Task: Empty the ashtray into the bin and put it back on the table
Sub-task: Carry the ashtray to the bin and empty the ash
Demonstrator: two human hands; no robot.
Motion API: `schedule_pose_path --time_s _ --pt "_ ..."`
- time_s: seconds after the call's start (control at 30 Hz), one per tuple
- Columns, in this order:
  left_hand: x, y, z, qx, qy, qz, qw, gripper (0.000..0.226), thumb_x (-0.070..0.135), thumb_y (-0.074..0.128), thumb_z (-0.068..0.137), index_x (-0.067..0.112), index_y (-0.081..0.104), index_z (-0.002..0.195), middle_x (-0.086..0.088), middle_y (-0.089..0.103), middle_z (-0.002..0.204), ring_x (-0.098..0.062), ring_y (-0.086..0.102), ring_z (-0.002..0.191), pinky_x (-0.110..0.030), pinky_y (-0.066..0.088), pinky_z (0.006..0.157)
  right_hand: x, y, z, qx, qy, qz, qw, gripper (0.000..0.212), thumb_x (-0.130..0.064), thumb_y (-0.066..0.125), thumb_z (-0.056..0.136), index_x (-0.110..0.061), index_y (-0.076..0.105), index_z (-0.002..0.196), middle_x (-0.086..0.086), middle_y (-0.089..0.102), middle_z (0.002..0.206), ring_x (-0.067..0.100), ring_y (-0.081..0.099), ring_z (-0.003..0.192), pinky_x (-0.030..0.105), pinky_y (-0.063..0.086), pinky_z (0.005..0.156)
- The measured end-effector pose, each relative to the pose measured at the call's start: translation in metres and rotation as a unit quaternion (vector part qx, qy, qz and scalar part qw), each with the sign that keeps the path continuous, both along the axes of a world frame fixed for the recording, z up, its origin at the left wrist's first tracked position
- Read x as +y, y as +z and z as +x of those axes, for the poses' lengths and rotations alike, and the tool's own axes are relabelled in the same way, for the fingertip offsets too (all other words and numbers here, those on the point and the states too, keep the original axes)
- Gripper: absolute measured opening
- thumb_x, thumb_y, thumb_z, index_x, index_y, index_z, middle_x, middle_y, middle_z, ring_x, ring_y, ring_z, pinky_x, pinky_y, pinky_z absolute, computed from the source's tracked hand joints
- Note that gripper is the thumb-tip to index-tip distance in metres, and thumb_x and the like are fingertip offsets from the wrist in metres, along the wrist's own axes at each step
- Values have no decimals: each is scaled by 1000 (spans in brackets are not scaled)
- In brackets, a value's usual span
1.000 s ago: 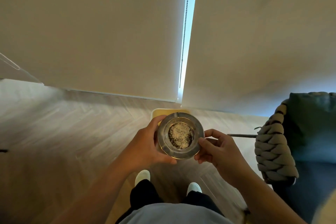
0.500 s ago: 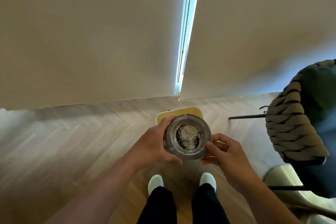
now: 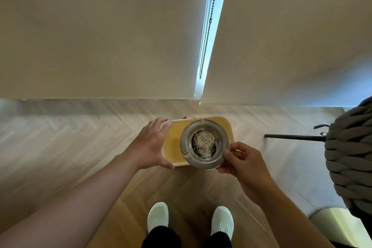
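Note:
A round metal ashtray point(image 3: 204, 125) with grey and black ash point(image 3: 203, 144) in its well is held level above a yellow-topped bin point(image 3: 173, 147) on the floor. My right hand point(image 3: 243, 165) pinches the ashtray's near right rim. My left hand point(image 3: 150, 145) is off the ashtray and spans the left end of the bin's top, fingers at the far corner and thumb at the near edge. The ashtray hides the bin's middle, and I cannot see whether the bin is open.
Two pale roller blinds hang ahead, a bead chain point(image 3: 209, 22) in the gap between them. A chair draped in a chunky knitted throw point(image 3: 350, 157) stands at the right, its black leg point(image 3: 293, 137) reaching toward the bin. My white shoes point(image 3: 158, 216) stand on herringbone wood floor.
My left hand has let go of the ashtray and moved to the left end of the bin top. The ashtray, now in my right hand alone, sits over the bin.

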State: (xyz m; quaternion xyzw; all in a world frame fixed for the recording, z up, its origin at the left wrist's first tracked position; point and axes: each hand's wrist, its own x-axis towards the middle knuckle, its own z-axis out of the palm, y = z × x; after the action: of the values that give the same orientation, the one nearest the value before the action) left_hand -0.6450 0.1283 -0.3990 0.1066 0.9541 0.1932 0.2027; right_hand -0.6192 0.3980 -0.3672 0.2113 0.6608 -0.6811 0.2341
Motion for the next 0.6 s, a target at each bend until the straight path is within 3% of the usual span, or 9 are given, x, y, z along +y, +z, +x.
schedule_pose_path --time_s 0.1,0.3,0.6 --pt "-1 -30 -6 -1 -27 -43 999 140 69 83 42 23 9 151 -3 10 159 -22 7 147 -39 15 120 -4 -31 -12 -12 13 -7 1000 13 -2 59 92 4 64 102 26 72 86 27 68 70 39 61 67" --pt "4 -62 -14 1 -44 -85 995 152 79 75 40 18 -7 152 -4 -6 163 -20 -9 149 -37 2 122 -7 -72 -33 -29 30 -9 999 7 -1 60 92 2 64 97 19 72 77 23 70 61 35 61 61" --pt "8 -76 -18 -17 -7 -107 994 161 81 75 35 16 -14 152 -5 -8 163 -21 -8 150 -39 9 122 -11 -101 -63 -35 77 35 996 5 -3 61 93 0 64 96 7 72 66 21 69 57 32 59 59"
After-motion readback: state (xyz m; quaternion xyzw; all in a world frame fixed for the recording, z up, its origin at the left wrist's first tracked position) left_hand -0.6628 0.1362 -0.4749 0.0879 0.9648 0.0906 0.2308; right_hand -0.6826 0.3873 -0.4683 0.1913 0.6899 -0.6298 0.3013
